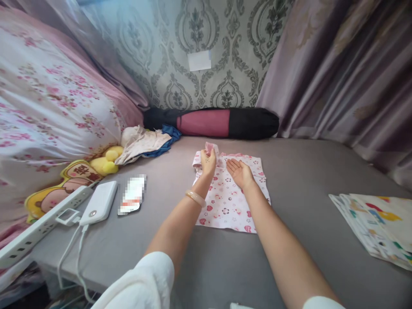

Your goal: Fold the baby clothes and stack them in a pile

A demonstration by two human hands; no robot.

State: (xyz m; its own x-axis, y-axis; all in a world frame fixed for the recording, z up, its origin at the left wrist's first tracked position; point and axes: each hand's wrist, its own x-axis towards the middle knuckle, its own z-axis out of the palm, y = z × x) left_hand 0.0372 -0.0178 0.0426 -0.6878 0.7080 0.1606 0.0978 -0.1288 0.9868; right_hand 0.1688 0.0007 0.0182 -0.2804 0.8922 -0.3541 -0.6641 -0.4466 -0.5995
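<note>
A white garment with pink hearts and flowers [225, 210] lies spread on the grey surface in front of me. My left hand [208, 161] is closed around a bunched, lifted part of it at the far left corner, where a pink edge sticks up above the fingers. A bangle circles that wrist. Over the garment's far middle, my right hand [240, 172] is palm up with its fingers stretched out, holding nothing. Whether the back of this hand touches the cloth I cannot tell.
A power bank [99, 201] with cables, a blurred phone [132, 195] and a power strip [48, 225] lie left. Behind them are plush toys [77, 174] and crumpled clothes [146, 143]. A black and red roll [202, 123] lies along the wall. Folded patterned cloth [376, 223] is at right.
</note>
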